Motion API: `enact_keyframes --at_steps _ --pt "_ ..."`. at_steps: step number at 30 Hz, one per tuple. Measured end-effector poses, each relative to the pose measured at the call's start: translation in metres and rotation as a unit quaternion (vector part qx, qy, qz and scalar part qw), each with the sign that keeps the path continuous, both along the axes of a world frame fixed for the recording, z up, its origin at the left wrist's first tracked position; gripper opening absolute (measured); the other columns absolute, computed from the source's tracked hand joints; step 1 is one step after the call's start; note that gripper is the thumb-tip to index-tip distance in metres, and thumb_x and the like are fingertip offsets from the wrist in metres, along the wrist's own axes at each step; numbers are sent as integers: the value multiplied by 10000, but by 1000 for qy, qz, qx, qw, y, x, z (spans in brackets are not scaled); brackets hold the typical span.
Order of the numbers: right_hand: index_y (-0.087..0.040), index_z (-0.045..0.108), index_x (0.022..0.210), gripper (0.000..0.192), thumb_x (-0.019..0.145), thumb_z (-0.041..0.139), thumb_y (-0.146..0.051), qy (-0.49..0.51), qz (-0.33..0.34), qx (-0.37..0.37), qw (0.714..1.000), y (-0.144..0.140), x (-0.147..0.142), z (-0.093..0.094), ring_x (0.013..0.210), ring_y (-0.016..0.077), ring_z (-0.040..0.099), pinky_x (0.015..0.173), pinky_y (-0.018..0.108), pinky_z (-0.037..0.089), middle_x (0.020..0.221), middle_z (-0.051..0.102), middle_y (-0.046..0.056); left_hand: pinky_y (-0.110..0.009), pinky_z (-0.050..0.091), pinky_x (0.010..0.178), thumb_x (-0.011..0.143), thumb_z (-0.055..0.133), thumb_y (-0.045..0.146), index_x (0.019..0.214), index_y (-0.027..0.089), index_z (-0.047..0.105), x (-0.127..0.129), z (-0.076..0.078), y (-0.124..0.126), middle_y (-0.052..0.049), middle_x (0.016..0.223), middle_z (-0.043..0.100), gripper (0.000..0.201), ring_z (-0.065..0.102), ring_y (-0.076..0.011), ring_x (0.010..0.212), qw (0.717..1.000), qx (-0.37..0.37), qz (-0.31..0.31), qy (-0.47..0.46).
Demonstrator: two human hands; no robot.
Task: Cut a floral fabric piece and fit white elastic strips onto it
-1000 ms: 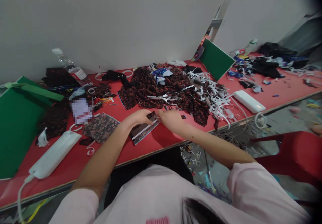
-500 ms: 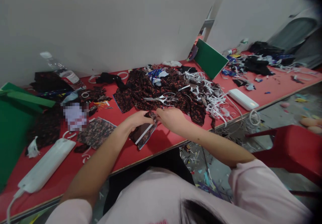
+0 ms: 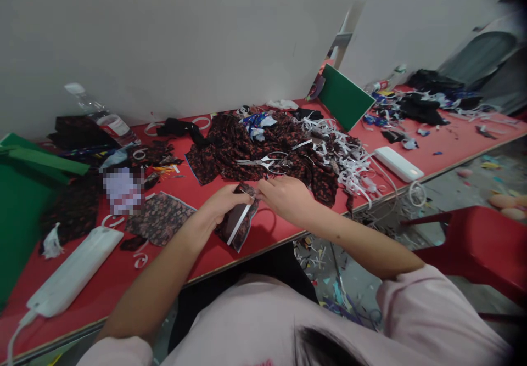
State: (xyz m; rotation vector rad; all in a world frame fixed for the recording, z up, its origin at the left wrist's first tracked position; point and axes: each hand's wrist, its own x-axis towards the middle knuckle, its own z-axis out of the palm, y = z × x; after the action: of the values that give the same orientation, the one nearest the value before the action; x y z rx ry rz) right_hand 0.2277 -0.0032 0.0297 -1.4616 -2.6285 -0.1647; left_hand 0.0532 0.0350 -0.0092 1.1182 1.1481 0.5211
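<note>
Since a second ago the card (image 3: 240, 220) has tipped from flat to near upright over the red table (image 3: 263, 229). Left hand (image 3: 224, 201) pinches its top edge, steadying it; right hand (image 3: 284, 196) pinches the same corner. Scissors (image 3: 267, 163) lie behind on cloth (image 3: 230, 141).

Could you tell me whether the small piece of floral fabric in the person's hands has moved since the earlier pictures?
Yes. The fabric piece, pinched by the left hand and right hand, has swung from lying flat to hanging steeper, while the scissors just beyond lie unmoved.
</note>
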Motion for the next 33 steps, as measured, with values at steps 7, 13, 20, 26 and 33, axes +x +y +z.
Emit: enact_keyframes --at_steps 7,13,20,26,33 --pt "-172 541 967 201 906 426 -325 100 15 -32 994 -1 6 -8 733 157 594 625 231 342 761 660 38 -235 397 431 550 618 209 643 157 561 -2 4 -11 34 456 548 121 481 -108 385 998 -37 26 -43" --pt "-191 574 912 248 922 382 -349 185 -33 26 982 -5 24 0 774 142 591 694 225 388 862 658 47 -221 421 442 542 620 168 671 145 601 -20 8 -11 23 487 586 132 524 -111 425 993 -29 86 -74" --pt "-178 636 868 289 912 403 -343 37 -122 109 986 36 72 -24 893 210 517 838 329 339 848 653 84 -268 511 606 620 696 256 800 149 618 -31 -5 -8 -4 659 671 224 616 -130 576 952 -22 235 -196" --pt "-191 651 865 285 910 415 -344 151 -120 98 976 27 23 -48 980 204 468 885 331 303 1041 613 74 -288 522 722 625 736 270 853 135 616 -6 -19 -20 -26 738 694 292 653 -145 682 911 -60 308 -266" --pt "-196 608 883 212 883 458 -345 286 -95 -6 954 7 -53 -35 894 180 501 829 296 349 890 609 41 -279 499 782 669 705 308 933 156 608 8 -18 -39 -39 856 705 320 660 -170 838 889 26 349 -295"
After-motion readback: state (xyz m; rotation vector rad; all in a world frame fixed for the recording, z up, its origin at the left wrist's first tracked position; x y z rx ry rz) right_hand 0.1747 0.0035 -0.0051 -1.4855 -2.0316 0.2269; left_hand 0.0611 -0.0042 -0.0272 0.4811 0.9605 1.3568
